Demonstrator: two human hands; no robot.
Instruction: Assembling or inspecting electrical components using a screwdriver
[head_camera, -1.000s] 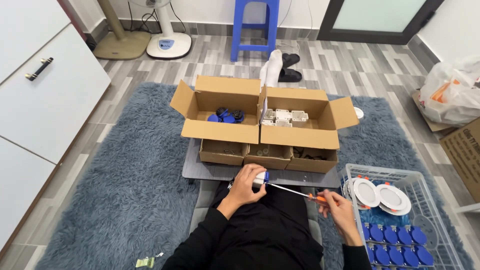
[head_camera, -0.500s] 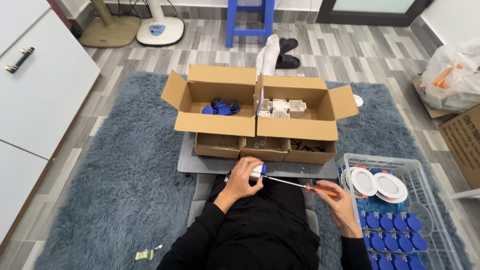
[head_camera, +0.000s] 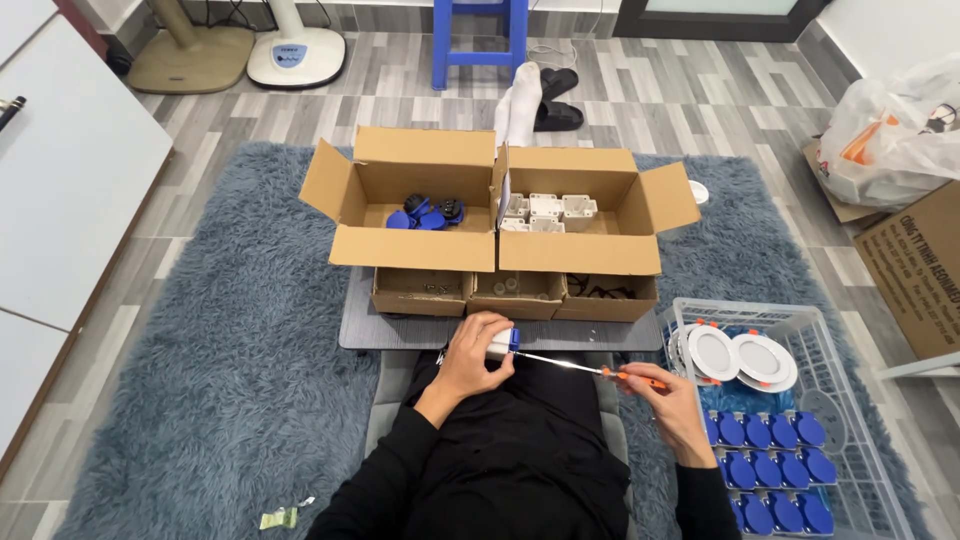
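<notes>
The left hand (head_camera: 478, 355) sits just in front of the person's lap, fingers curled and pressed around a small white housing with a blue end (head_camera: 503, 343), which it grips at the near edge of the grey board (head_camera: 355, 320). From that piece, the screwdriver (head_camera: 580, 366) runs toward four o'clock: its bright shaft lies almost flat, long axis from ten to four, tip touching the blue end and orange handle in the right hand (head_camera: 668, 400). That hand's fingers pinch the handle, thumb on top. So the part lies at ten o'clock from the right fingers, a shaft's length apart, and the left hand is the nearer one, already wrapped on it.

At twelve o'clock from the hands stand two open cardboard boxes, the left box (head_camera: 410, 245) holding blue parts (head_camera: 425, 213), the right box (head_camera: 578, 250) holding white parts (head_camera: 545, 210). Three low trays (head_camera: 515, 293) sit under them. At three o'clock a wire basket (head_camera: 855, 440) holds round white lamps (head_camera: 740, 355) and rows of blue caps (head_camera: 765, 450).

Against the earlier frames, the hands keep the same grip and the shaft the same line; only the view has tipped down and drawn nearer, so the boxes sit higher and the stool and fan base near the top edge are cropped.
</notes>
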